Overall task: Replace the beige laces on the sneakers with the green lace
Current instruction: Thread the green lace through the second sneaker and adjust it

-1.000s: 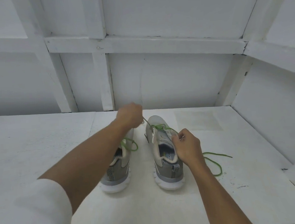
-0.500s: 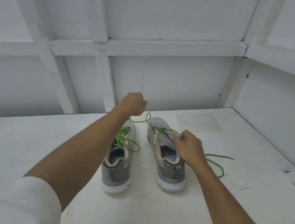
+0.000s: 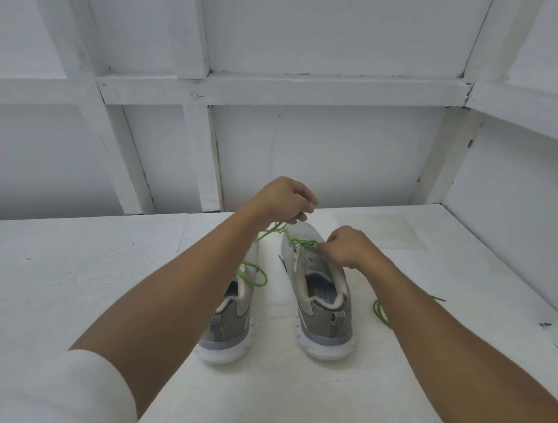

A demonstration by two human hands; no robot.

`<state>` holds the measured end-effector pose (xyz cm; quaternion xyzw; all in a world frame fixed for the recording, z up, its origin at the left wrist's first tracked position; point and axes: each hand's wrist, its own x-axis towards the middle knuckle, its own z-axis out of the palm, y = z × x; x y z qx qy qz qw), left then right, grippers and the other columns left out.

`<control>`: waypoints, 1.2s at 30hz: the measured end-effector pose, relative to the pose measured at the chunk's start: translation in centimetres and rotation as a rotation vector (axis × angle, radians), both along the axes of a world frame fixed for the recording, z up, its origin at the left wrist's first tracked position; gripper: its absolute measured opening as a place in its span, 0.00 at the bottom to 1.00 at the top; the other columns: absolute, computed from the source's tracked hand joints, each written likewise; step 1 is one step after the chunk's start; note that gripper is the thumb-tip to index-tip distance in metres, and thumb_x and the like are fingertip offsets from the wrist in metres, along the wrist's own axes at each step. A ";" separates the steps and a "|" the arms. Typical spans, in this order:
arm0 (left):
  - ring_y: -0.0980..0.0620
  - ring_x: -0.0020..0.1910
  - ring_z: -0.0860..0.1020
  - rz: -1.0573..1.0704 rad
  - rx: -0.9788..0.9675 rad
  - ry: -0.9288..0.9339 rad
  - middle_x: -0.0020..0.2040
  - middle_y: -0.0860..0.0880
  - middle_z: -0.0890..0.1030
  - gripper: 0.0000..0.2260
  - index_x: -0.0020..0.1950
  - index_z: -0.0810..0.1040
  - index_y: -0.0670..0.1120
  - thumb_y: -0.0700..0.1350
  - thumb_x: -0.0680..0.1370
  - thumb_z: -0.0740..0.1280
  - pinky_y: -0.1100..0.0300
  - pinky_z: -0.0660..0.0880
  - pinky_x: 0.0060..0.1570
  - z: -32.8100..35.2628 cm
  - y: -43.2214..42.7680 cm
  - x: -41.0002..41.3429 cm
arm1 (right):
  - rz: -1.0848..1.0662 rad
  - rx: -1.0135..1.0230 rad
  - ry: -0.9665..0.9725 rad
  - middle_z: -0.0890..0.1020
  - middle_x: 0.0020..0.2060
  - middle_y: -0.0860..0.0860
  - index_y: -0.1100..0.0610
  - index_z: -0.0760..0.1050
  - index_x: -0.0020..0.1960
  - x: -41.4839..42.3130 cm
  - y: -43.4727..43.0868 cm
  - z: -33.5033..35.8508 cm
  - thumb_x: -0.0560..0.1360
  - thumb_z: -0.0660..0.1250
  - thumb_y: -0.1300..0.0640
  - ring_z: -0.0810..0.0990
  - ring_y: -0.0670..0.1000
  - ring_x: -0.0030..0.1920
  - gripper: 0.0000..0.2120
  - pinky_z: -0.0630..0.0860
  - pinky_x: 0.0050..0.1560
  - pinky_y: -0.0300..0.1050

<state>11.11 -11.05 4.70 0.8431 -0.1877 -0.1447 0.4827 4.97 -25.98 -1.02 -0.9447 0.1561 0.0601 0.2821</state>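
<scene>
Left forearm (image 3: pixel 184 295) hides the left sneaker (image 3: pixel 228 330) toe.

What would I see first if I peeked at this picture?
The bright green lace jumps out. The left hand and right hand both pinch it over the front of the right sneaker. The left sneaker stands beside it on the white table with green loops on top.

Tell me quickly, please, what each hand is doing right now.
Left hand: closed, pinching the green lace.
Right hand: closed, pinching the same lace.
</scene>
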 end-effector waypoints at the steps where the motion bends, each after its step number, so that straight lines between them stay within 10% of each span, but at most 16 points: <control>1: 0.53 0.37 0.79 0.004 0.021 0.005 0.44 0.45 0.82 0.04 0.49 0.81 0.43 0.36 0.76 0.68 0.63 0.76 0.37 -0.7 -0.3 -0.2 | 0.009 -0.009 0.037 0.81 0.45 0.56 0.61 0.78 0.49 0.3 0.0 0.1 0.73 0.65 0.48 0.79 0.55 0.41 0.16 0.75 0.38 0.44; 20: 0.50 0.41 0.77 0.089 0.325 -0.028 0.42 0.47 0.80 0.07 0.51 0.85 0.44 0.41 0.73 0.71 0.65 0.74 0.31 -6.9 -2.5 0.1 | -0.290 0.612 0.100 0.74 0.37 0.57 0.60 0.70 0.42 0.4 -1.3 -1.8 0.76 0.61 0.64 0.72 0.53 0.37 0.04 0.73 0.36 0.44; 36: 0.46 0.55 0.79 0.078 0.441 -0.099 0.53 0.44 0.83 0.10 0.53 0.84 0.42 0.44 0.75 0.69 0.53 0.78 0.56 -7.9 -3.7 0.2 | -0.313 0.647 0.083 0.76 0.41 0.58 0.62 0.72 0.47 0.7 -1.6 -2.7 0.76 0.61 0.63 0.74 0.55 0.40 0.03 0.74 0.40 0.46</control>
